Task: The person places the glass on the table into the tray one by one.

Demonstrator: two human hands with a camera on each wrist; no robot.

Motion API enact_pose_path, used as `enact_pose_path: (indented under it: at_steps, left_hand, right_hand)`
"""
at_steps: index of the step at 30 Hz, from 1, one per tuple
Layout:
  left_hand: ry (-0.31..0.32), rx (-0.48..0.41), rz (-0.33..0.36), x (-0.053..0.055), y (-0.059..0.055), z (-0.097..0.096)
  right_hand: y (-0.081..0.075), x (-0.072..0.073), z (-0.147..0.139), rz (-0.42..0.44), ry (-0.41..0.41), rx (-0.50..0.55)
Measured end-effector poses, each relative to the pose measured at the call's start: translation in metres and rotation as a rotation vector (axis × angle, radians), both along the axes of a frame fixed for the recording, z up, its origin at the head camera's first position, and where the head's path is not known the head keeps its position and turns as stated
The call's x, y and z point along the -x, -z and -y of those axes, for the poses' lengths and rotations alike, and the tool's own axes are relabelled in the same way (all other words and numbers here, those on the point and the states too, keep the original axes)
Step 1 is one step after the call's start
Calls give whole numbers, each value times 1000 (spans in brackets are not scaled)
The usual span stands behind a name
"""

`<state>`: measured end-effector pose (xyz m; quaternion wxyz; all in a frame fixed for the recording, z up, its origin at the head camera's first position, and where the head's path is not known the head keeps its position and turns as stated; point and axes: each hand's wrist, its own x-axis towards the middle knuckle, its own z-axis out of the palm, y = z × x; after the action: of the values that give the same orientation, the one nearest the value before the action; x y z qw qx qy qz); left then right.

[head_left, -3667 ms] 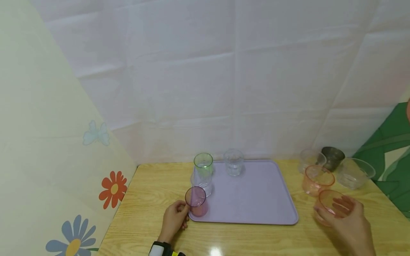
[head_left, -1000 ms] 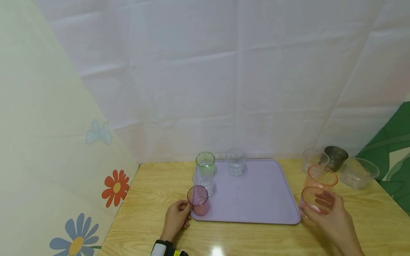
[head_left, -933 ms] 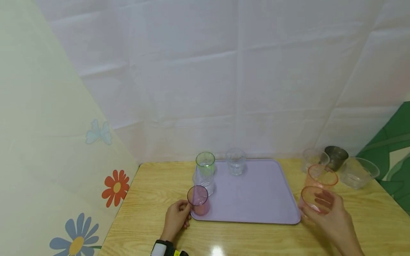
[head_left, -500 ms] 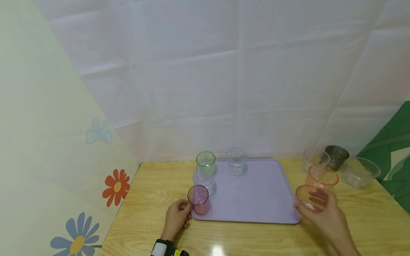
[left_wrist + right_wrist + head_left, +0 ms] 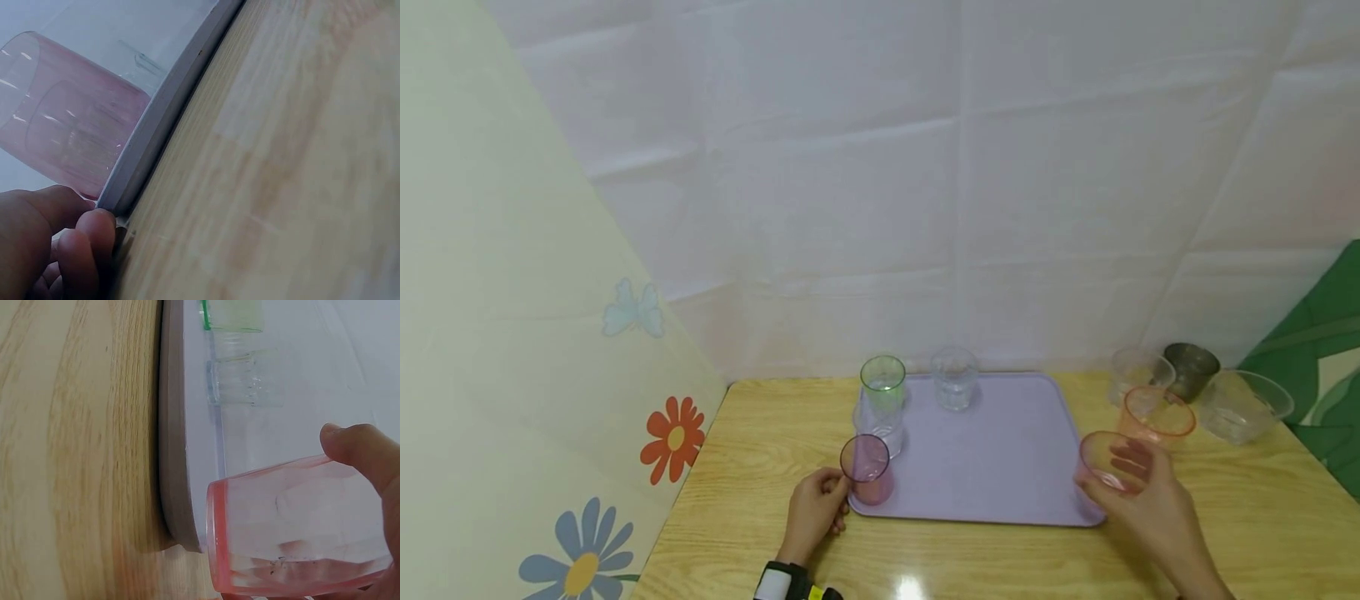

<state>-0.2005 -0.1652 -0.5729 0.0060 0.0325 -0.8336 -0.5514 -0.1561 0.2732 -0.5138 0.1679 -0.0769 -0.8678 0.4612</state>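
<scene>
My left hand (image 5: pixel 812 508) pinches the rim of the lilac tray (image 5: pixel 985 467) at its front left corner, thumb above and fingers below, as the left wrist view shows. Just inside that corner a purple-pink glass (image 5: pixel 81 119) stands upright. Behind it are a clear glass (image 5: pixel 883 440) and a green-rimmed glass (image 5: pixel 883 392); another clear glass (image 5: pixel 955 383) stands at the tray's back edge. My right hand (image 5: pixel 1153 508) grips a pinkish-orange cup (image 5: pixel 294 525) by its sides. That cup overlaps the tray's front right edge in the head view, its base close to the rim.
Right of the tray on the wooden table (image 5: pixel 970 562) stand an orange cup (image 5: pixel 1150 425), a clear cup (image 5: pixel 1138 375), a dark grey cup (image 5: pixel 1192 371) and a clear bowl (image 5: pixel 1240 408). A white sheet (image 5: pixel 850 208) hangs behind the table.
My right hand has carried the pinkish-orange cup leftward, from the table right of the tray to the tray's right edge. My left hand stays at the corner.
</scene>
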Motion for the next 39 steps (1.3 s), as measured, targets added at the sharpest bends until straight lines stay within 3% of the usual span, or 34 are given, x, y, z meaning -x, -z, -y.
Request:
enact_pose_path:
  at_steps: [39]
  left_hand:
    - [-8, 10, 22, -1, -2, -1]
  right_hand:
    - [-5, 13, 16, -30, -84, -16]
